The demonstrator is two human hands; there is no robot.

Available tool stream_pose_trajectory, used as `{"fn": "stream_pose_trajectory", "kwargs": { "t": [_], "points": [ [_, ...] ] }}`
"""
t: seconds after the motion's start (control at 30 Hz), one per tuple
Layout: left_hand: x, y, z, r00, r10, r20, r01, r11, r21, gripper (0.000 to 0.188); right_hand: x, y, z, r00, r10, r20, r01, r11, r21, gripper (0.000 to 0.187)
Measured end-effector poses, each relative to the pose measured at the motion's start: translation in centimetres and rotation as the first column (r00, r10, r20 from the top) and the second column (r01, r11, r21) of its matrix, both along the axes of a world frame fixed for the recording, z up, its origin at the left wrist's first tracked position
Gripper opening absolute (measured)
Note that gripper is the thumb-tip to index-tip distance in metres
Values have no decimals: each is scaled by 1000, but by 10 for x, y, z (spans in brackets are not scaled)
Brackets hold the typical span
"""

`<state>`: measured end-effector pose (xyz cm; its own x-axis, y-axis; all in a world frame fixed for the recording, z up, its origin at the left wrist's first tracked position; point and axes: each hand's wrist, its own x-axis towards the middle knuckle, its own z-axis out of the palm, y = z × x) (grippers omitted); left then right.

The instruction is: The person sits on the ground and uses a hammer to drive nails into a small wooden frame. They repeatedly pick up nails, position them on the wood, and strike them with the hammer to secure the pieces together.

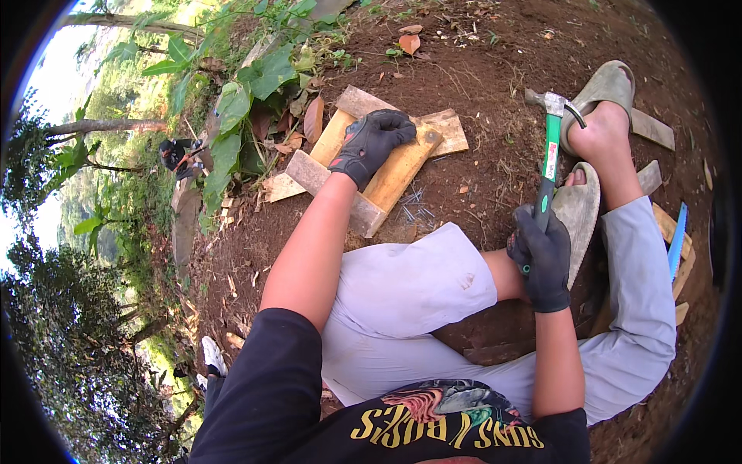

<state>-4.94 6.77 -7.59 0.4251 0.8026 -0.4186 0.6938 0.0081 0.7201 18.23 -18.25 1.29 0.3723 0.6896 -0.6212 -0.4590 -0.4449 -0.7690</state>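
Note:
My right hand (pixel 540 251), in a black glove, is wrapped round the green and black handle of a claw hammer (pixel 551 147). The hammer stands raised beside my sandalled feet, its metal head at the far end. Over a small wooden frame (pixel 403 172) of nailed boards, my gloved left hand (pixel 376 145) is closed, fingertips pinched together near the frame's right corner. Whatever sits between those fingertips is too small or hidden to make out. Several loose nails (pixel 417 210) lie on the soil just in front of the frame.
A blue saw blade (pixel 679 240) rests by wooden offcuts (pixel 666 224) at the right, beyond my bent leg. Another board (pixel 653 130) lies behind my sandal (pixel 607 97). Leafy plants (pixel 259 81) edge the bare soil at the left. Another person (pixel 182 157) is farther off.

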Motion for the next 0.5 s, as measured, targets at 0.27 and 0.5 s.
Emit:
{"fn": "stream_pose_trajectory", "kwargs": {
  "t": [0.27, 0.5],
  "points": [
    [7, -2, -1, 998, 58, 26, -58, 998, 7, 47, 5, -2, 1, 999, 20, 30, -20, 1000, -15, 17],
    [4, 0, -21, 997, 0, 76, -4, 999, 50, 38, 13, -5, -6, 983, 103, 154, -103, 995, -12, 24]
  ]
}}
